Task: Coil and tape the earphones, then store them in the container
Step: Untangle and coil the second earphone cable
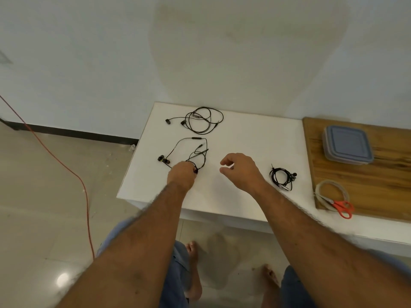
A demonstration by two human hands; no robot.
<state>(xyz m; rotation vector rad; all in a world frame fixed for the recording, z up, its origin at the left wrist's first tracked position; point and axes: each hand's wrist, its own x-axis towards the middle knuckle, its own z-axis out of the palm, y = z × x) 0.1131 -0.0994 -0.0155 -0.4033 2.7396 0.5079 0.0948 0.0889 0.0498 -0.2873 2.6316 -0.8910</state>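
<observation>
Head view showed a white tabletop point(244, 138) against a pale wall. Left hand point(181, 174) pinched the middle earphones point(191, 152); its fingers were mostly hidden. Right hand point(241, 170) hovered beside them, half-open, empty.

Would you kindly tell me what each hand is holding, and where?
The left hand pinches the near cable loop of the middle earphones; the right hand holds nothing.

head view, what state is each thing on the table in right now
far earphones: loose, uncoiled
middle earphones: loose, left hand gripping the cable
right earphones: coiled in a bundle
container: lid on
tape roll: flat on the board
scissors: closed, lying across the tape
right hand: open, empty
</observation>
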